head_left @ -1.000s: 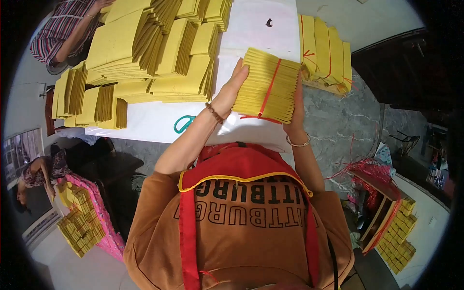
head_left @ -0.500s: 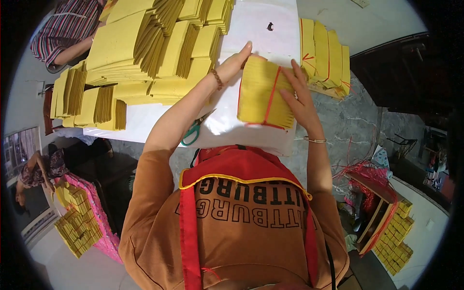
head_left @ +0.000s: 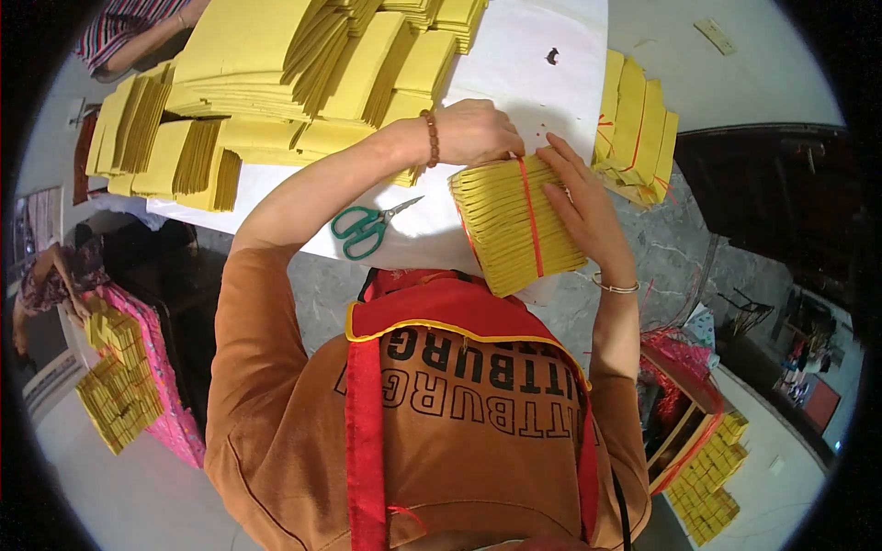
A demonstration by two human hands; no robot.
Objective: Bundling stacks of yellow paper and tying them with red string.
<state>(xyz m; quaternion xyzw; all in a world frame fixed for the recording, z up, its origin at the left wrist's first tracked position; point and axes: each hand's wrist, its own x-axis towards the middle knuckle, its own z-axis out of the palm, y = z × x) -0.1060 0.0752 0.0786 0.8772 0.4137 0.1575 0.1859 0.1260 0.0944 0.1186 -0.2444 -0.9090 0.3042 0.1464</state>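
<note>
A thick bundle of folded yellow paper packets (head_left: 496,220) stands on the white table, its layered edges facing up and a red string (head_left: 532,220) running across it. At the bundle's far edge my left hand (head_left: 480,131) is closed, thumb and fingers pinched on the red string. My right hand (head_left: 588,204) lies along the bundle's right side, fingers stretched out and touching it. Green-handled scissors (head_left: 361,228) lie on the table to the left, blades pointing toward the bundle.
Stacks of yellow paper packets (head_left: 248,73) cover the table's left side. Tied yellow bundles (head_left: 636,138) stand beyond its right edge. Red strings (head_left: 675,354) hang by a wooden stand at right. Other people work at upper left (head_left: 138,50) and far left (head_left: 55,275).
My left hand has gone from open beside the bundle to pinching the string at its far edge. The bundle has turned and tilted, its layered edges now showing on top. My right hand stays beside it.
</note>
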